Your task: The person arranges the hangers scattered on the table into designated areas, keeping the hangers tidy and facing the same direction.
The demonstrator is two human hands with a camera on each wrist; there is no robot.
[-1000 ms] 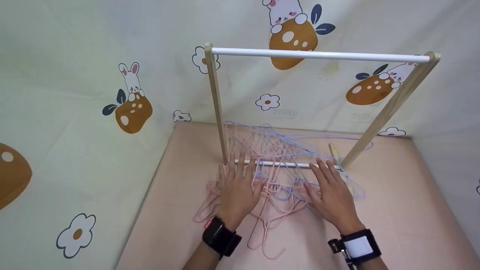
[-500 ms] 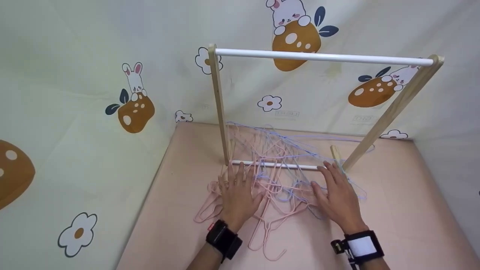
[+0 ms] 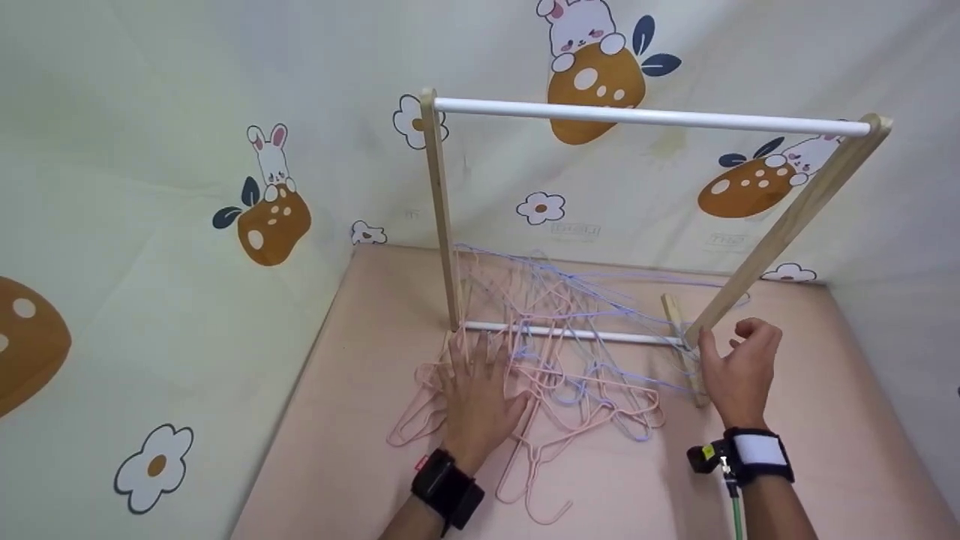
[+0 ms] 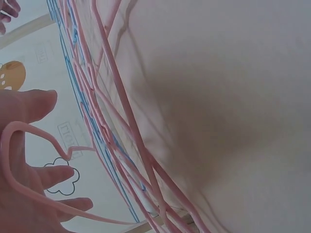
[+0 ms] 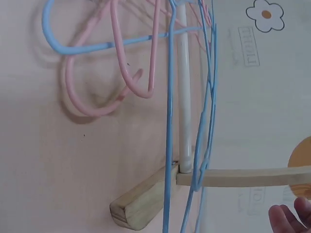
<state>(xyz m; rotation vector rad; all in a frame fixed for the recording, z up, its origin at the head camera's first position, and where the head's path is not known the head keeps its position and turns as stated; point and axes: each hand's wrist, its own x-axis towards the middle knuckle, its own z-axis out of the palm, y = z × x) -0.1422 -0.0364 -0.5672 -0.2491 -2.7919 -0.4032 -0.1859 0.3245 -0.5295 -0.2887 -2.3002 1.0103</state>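
Note:
A tangled heap of pink hangers [image 3: 534,454] and blue hangers [image 5: 169,116] lies over the lower bar [image 3: 630,337] of a wooden rack. My left hand [image 3: 476,409] is spread palm down over the heap's left part. In the left wrist view, a pink hanger loop [image 4: 7,155] passes in front of that hand, whose fingers are nearly straight. To the right of the rack's right post [image 3: 787,225] is my right hand [image 3: 742,375], thumb and fingers loosely bent with a gap between them. The right wrist view shows its fingertips [image 5: 296,218] apart from the post, with nothing in them.
The rack's white top bar [image 3: 645,115] spans above the heap, between the left post [image 3: 440,217] and the right one. A wooden foot [image 5: 141,201] juts forward at the right. Printed cloth walls [image 3: 360,150] enclose the pinkish surface [image 3: 345,420].
My right hand has moved right, from over the hangers to beside the right post, and its fingers have bent. My left hand stays over the heap, slightly lower.

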